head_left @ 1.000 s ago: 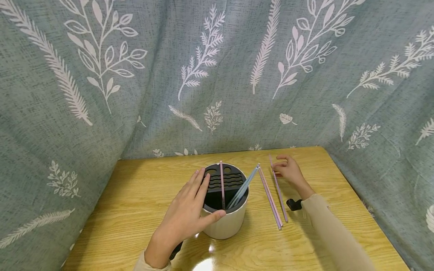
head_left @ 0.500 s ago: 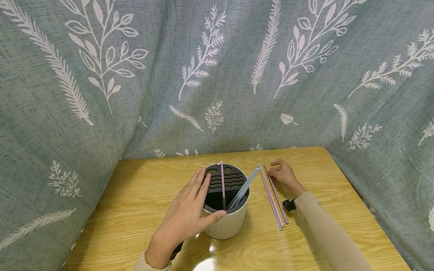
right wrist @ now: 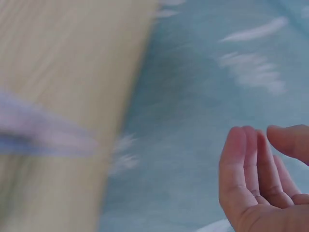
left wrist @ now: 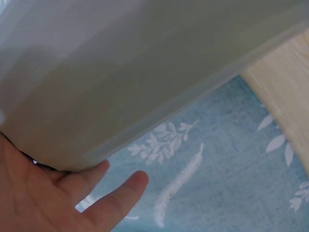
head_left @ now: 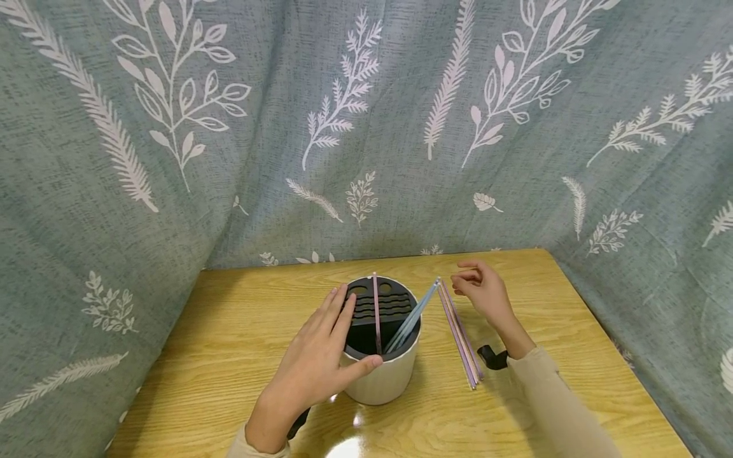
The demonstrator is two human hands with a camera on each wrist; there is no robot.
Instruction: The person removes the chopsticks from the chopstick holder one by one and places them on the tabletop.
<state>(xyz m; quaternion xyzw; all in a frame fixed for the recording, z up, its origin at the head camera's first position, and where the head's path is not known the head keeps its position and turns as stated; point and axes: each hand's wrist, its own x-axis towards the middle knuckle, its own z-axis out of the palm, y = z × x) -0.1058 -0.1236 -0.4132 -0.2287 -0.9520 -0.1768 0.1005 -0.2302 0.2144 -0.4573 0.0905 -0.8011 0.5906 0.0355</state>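
A white round holder (head_left: 380, 381) with a black slotted top (head_left: 395, 305) stands on the table. My left hand (head_left: 312, 350) rests against its left side and rim, fingers straight. Inside lean several light blue sticks (head_left: 413, 321), and one pink stick (head_left: 376, 312) stands across the top. To the holder's right, pink and purple sticks (head_left: 460, 337) lie together in a narrow bundle. My right hand (head_left: 483, 292) is just right of the bundle's far end, fingers loosely bent and holding nothing. In the right wrist view, the blurred sticks (right wrist: 43, 128) are apart from the right hand (right wrist: 263, 183).
The wooden table (head_left: 240, 337) has its far edge against a blue-green curtain (head_left: 258, 159) with white leaf prints, which also hangs on both sides. A black wrist device (head_left: 494, 357) sits below my right hand.
My right hand has moved a single purple stick leftward against the other pink and purple ones, then let go and lifted slightly away. My left hand has stayed on the holder.
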